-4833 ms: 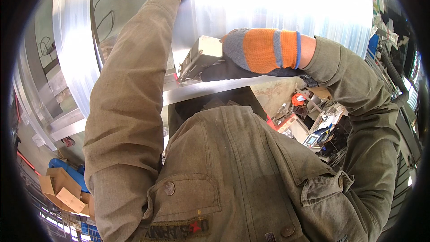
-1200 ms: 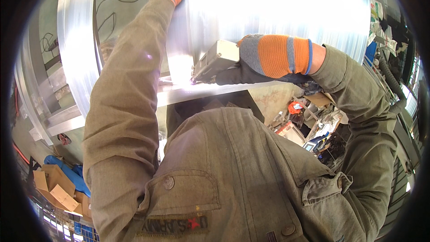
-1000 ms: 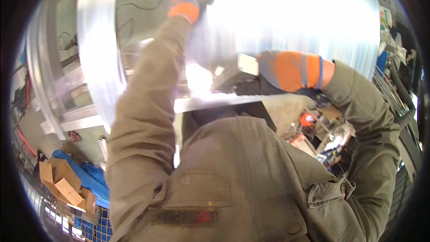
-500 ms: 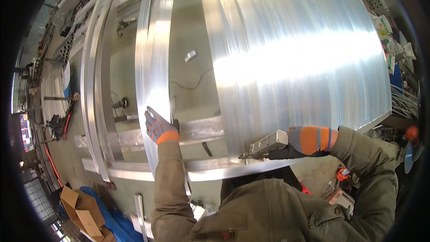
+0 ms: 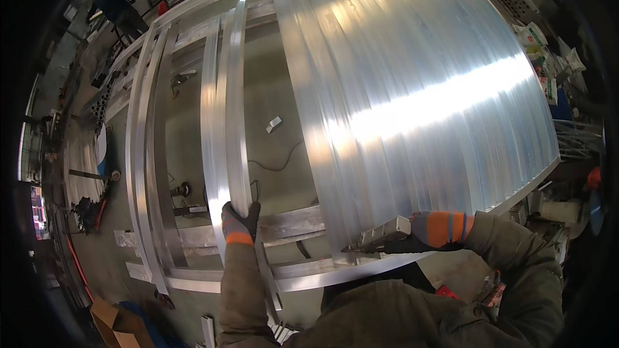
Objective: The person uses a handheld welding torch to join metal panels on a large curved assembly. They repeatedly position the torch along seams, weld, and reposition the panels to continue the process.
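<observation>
My left hand (image 5: 240, 222), in a grey and orange glove, is closed round a long aluminium strip (image 5: 236, 135) that lies across the frame. A second strip (image 5: 211, 129) runs close along its left side. Gloved the same way, my right hand (image 5: 437, 229) grips a short silver block-shaped piece (image 5: 383, 234); its exact kind cannot be made out. That piece rests at the near left corner of a ribbed aluminium panel (image 5: 412, 180), just above the frame's near rail (image 5: 348, 276). The fingers under the block are partly hidden.
More long aluminium bars (image 5: 137, 154) cross the frame at left. Through the gaps show a cable (image 5: 277, 166) and a small white piece (image 5: 275, 124) on the floor. A cardboard box (image 5: 116, 322) stands lower left. Another person (image 5: 116, 6) is at far left.
My left hand has slid nearer along the strip, from fingers lying over it to a grip round it. My right hand keeps the block at the panel's corner. The whole view has shifted.
</observation>
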